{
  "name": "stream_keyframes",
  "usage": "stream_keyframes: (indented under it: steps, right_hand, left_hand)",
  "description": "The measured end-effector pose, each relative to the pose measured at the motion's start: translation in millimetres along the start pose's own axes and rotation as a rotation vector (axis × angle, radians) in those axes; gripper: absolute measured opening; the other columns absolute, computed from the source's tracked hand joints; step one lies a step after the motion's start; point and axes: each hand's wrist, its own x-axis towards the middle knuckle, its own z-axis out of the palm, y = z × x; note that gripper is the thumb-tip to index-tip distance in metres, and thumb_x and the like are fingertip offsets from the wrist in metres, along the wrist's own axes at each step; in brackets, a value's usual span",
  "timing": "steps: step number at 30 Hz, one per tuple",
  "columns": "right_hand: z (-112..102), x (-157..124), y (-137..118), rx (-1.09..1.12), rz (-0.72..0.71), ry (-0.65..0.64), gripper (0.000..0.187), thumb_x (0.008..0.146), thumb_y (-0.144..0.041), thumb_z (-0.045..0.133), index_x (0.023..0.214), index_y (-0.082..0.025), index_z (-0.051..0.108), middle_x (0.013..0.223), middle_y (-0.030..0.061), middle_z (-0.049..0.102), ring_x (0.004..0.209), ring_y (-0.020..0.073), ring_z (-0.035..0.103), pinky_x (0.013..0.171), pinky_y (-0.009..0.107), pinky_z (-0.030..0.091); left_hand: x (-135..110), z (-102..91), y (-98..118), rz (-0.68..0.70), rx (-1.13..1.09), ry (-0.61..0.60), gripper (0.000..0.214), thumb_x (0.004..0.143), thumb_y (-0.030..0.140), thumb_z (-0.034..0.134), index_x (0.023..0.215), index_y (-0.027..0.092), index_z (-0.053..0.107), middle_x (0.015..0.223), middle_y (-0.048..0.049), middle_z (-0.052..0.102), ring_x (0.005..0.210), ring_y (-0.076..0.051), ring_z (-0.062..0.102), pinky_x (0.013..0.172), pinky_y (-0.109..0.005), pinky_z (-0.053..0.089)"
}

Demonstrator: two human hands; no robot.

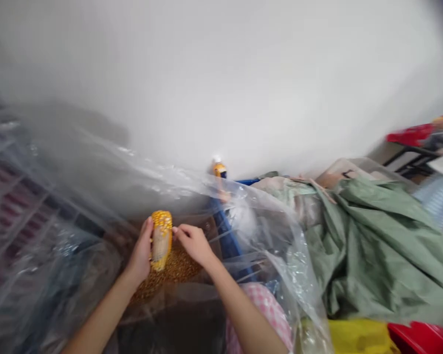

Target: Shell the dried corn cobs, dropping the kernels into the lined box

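Observation:
An ear of corn (161, 239) stands nearly upright in my left hand (143, 253), whose fingers wrap its left side. Yellow kernels cover its top and edges, while a pale bare strip of cob shows down the front. My right hand (194, 242) is at the ear's right edge, fingers curled and thumb tip against or very close to the kernels. Whether a kernel lies in that pinch is hidden. Loose corn kernels (177, 268) form a pile below both hands, inside a clear plastic sheet or bag (243, 196).
Clear plastic surrounds the pile on several sides. A white wall (221, 88) rises behind. Right of my hands are a blue frame (227, 231), a yellow bottle (219, 169) and green cloth (384, 246). Yellow (358, 337) and red items (421, 337) lie at lower right.

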Motion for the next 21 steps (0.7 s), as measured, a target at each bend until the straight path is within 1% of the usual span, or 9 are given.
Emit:
stream_keyframes:
  steps: [3,6,10,12,17,21]
  right_hand:
    - [2.8,-1.3,6.2,0.003,0.003,0.004,0.037,0.086,-0.042,0.041,0.066,-0.015,0.057,0.058,-0.0038,0.048,0.058,0.0072,0.041,0.056,0.017,0.029]
    - [3.6,-2.5,8.9,0.032,0.034,0.004,0.039,0.085,-0.047,0.040,0.066,-0.015,0.054,0.055,-0.0039,0.044,0.054,0.0074,0.038,0.053,0.018,0.028]
    - [1.7,-4.3,7.1,0.038,0.060,0.003,0.041,0.084,-0.051,0.039,0.069,-0.016,0.054,0.051,-0.0041,0.040,0.050,0.0077,0.035,0.050,0.018,0.027]
    - [0.9,-5.2,6.1,0.026,0.074,0.001,0.043,0.084,-0.052,0.038,0.069,-0.016,0.054,0.050,-0.0041,0.039,0.049,0.0080,0.034,0.050,0.019,0.027]
    - [2.6,-7.1,6.1,-0.021,0.074,-0.044,0.044,0.084,-0.053,0.037,0.069,-0.016,0.055,0.050,-0.0039,0.039,0.050,0.0084,0.034,0.050,0.020,0.027]
    - [3.0,-8.5,2.8,-0.070,0.069,-0.064,0.043,0.086,-0.051,0.035,0.069,-0.016,0.053,0.051,-0.0038,0.039,0.052,0.0086,0.035,0.052,0.020,0.027]
  left_hand:
    - [0.3,-0.8,-5.3,0.116,0.000,-0.017,0.040,0.066,0.049,0.065,0.095,0.021,0.058,0.083,0.0019,0.063,0.072,-0.012,0.059,0.058,-0.018,0.045]
    - [-0.5,-1.5,-7.9,0.133,-0.014,-0.074,0.041,0.069,0.046,0.063,0.101,0.022,0.057,0.094,-0.0004,0.063,0.083,-0.014,0.059,0.065,-0.020,0.045]
    - [-1.6,-2.7,-8.1,0.114,-0.041,-0.156,0.041,0.072,0.043,0.061,0.107,0.023,0.054,0.102,-0.0020,0.062,0.088,-0.014,0.058,0.071,-0.020,0.045]
    - [-1.7,-3.3,-7.2,0.107,-0.059,-0.175,0.041,0.072,0.043,0.061,0.107,0.023,0.054,0.103,-0.0019,0.061,0.088,-0.014,0.058,0.070,-0.020,0.045]
    - [-3.1,-2.8,-4.8,0.064,-0.056,-0.121,0.045,0.070,0.054,0.058,0.099,0.020,0.055,0.092,-0.0044,0.062,0.082,-0.017,0.059,0.065,-0.022,0.046]
    - [-6.6,-1.3,-5.2,0.093,0.020,-0.140,0.046,0.067,0.047,0.066,0.103,0.023,0.052,0.089,-0.0015,0.061,0.076,-0.014,0.059,0.066,-0.022,0.045]
